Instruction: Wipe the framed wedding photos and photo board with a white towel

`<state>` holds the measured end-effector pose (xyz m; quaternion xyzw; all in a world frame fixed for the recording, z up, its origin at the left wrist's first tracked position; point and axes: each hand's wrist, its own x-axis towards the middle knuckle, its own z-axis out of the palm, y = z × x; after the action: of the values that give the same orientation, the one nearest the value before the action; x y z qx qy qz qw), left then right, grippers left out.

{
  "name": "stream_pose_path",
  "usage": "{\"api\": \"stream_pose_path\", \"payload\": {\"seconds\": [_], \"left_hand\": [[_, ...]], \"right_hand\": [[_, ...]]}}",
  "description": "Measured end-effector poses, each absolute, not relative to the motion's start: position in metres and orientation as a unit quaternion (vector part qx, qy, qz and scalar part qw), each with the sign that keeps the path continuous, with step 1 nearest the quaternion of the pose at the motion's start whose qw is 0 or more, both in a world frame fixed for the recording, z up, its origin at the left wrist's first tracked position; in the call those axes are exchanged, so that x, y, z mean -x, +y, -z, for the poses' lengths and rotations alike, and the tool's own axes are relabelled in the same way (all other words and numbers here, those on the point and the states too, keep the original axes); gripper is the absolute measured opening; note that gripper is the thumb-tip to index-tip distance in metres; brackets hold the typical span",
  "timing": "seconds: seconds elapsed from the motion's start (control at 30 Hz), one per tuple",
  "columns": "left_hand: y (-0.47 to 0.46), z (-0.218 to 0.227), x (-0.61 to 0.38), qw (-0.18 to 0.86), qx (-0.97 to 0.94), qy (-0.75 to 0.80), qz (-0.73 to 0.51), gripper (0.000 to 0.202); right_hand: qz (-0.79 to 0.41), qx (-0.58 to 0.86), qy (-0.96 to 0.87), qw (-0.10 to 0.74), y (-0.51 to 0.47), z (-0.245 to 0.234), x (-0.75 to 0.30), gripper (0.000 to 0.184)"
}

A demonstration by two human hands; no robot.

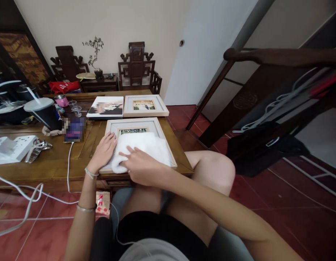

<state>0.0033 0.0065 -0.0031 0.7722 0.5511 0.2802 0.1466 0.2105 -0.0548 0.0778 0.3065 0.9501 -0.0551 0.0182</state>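
Near the view's centre, a white cloth [154, 145] is pressed onto the picture frame [158, 129] by the splayed right hand [139, 162], apart from the left hand [103, 152] laid open along the left border, and overhang could be caused at the table [182, 146] edge by uneven pushing.

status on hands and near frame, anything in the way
Right hand spread on cloth, left hand at left edge of near frame. Near frame on table, partly under cloth. Cup off left, apart from both hands.
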Motion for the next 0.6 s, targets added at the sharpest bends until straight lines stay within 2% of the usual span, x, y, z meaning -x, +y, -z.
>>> {"api": "stream_pose_path", "payload": {"seconds": [0.23,0.4,0.6], "left_hand": [[0.004,0.002,-0.003,0.095,-0.800,0.531,-0.262,0.058],[0.006,0.003,0.001,0.083,-0.824,0.510,-0.233,0.054],[0.005,0.003,0.002,0.079,-0.826,0.508,-0.233,0.054]], "right_hand": [[0.058,-0.371,0.926,-0.025,-0.069,-0.064,-0.255,0.045],[0.015,-0.464,0.885,-0.016,-0.076,-0.063,-0.317,0.047],[-0.002,-0.495,0.868,-0.024,-0.017,-0.051,-0.320,0.050]]}}
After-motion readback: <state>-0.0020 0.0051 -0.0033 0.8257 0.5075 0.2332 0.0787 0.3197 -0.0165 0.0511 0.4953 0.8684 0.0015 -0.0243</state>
